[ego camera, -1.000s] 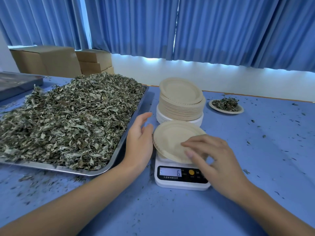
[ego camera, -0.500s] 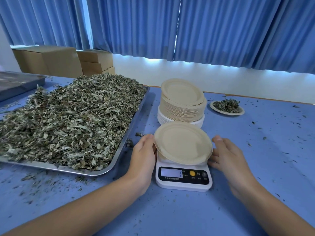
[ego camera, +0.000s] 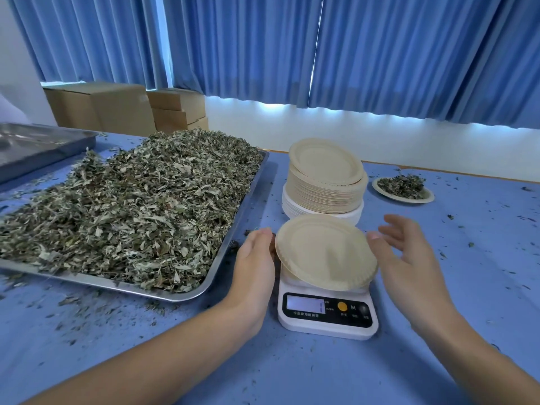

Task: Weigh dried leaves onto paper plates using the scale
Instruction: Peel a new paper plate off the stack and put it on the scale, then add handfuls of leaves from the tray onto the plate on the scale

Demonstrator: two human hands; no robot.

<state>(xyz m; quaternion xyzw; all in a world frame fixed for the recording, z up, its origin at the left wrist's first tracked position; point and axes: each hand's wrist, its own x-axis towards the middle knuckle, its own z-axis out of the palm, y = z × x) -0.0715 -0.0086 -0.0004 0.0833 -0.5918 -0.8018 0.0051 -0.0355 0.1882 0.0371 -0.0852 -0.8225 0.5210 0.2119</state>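
Note:
An empty beige paper plate (ego camera: 324, 252) lies on the white scale (ego camera: 327, 317), whose display is lit. My left hand (ego camera: 255, 260) rests flat against the plate's left edge, fingers together. On the plate's right side my right hand (ego camera: 409, 258) hovers with fingers spread, its fingertips close to the rim. Neither hand holds anything. A heap of dried leaves (ego camera: 131, 206) fills a metal tray (ego camera: 233, 229) to the left. Behind the scale stands a stack of paper plates (ego camera: 325, 182).
A plate filled with leaves (ego camera: 402, 188) sits at the back right. A second metal tray (ego camera: 38, 147) lies far left, cardboard boxes (ego camera: 117, 109) behind it. Leaf crumbs are scattered over the blue table (ego camera: 292, 375). Blue curtains hang along the back wall.
My right hand left the top of the plate, moved to its right side and opened its fingers. My left hand came in against the plate's left edge.

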